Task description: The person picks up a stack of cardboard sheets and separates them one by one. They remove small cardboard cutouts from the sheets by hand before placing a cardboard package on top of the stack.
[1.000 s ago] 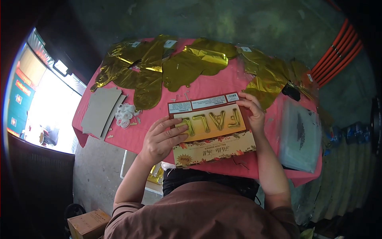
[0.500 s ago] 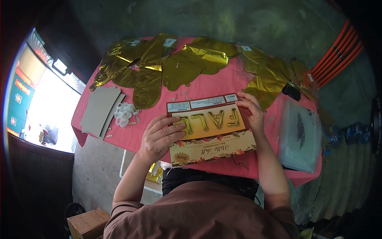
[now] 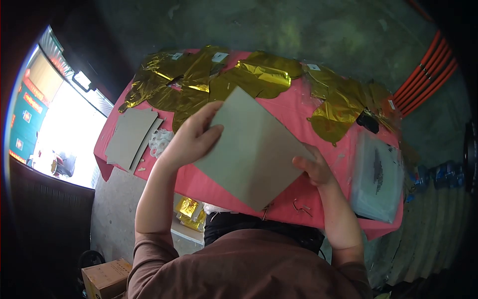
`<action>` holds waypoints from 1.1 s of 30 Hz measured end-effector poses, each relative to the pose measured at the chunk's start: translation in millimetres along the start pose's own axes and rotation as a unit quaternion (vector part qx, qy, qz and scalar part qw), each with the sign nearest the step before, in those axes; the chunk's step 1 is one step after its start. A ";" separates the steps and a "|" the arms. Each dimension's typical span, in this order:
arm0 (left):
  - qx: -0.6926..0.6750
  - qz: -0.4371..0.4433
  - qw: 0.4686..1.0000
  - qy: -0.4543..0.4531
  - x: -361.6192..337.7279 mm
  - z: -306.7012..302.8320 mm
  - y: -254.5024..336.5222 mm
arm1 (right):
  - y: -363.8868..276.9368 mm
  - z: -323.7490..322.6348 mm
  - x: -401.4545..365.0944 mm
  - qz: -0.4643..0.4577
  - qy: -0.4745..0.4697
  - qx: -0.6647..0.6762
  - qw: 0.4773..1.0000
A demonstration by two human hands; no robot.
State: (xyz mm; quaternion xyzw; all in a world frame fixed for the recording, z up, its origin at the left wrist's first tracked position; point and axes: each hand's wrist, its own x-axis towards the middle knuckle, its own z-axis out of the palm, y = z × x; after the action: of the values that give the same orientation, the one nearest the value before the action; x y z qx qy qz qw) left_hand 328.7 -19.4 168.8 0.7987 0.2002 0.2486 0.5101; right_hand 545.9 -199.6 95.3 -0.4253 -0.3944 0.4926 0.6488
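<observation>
A printed cardboard card (image 3: 254, 149), its plain grey back facing up, is held at a slant between both hands above the pink-covered table. My left hand (image 3: 198, 137) grips its upper left edge, thumb on top and fingers underneath. At the right corner, my right hand (image 3: 316, 167) pinches the card with the thumb on its grey face. Left of the card lies a stack of grey cards (image 3: 132, 137), with a bundle of white ribbon (image 3: 159, 142) beside it.
Gold foil balloons (image 3: 194, 79) lie along the table's (image 3: 298, 112) far side, more gold foil (image 3: 338, 109) at right. A stack of clear plastic bags (image 3: 377, 179) sits near the right edge. A cardboard box (image 3: 107, 276) stands on the floor, lower left.
The card has been turned over and rotated: its printed FALL balloon banner side was up, and now the grey back shows. My left hand has moved up, my right hand down.
</observation>
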 end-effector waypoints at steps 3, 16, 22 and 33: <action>-0.022 -0.030 0.997 -0.061 9.1 3.5 -13.8 | -0.4 -2.8 1.5 0.071 0.000 -0.053 0.996; -0.414 -0.159 0.891 0.094 -18.2 30.8 -56.0 | 10.8 -4.7 12.7 -0.004 0.155 0.058 0.986; -0.467 -0.113 0.873 0.084 -23.8 0.9 -58.3 | 6.7 -16.3 6.1 0.075 0.049 0.013 0.996; -0.246 -0.184 0.949 0.068 -48.7 -24.7 -68.0 | 7.7 -3.6 13.2 0.048 0.021 0.022 0.998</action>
State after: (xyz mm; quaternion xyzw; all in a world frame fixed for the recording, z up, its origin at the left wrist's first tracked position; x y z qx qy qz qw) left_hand 270.5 -2.5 106.0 0.5787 0.3106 0.2454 0.7130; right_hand 549.6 -186.1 88.1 -0.4395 -0.3489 0.5232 0.6414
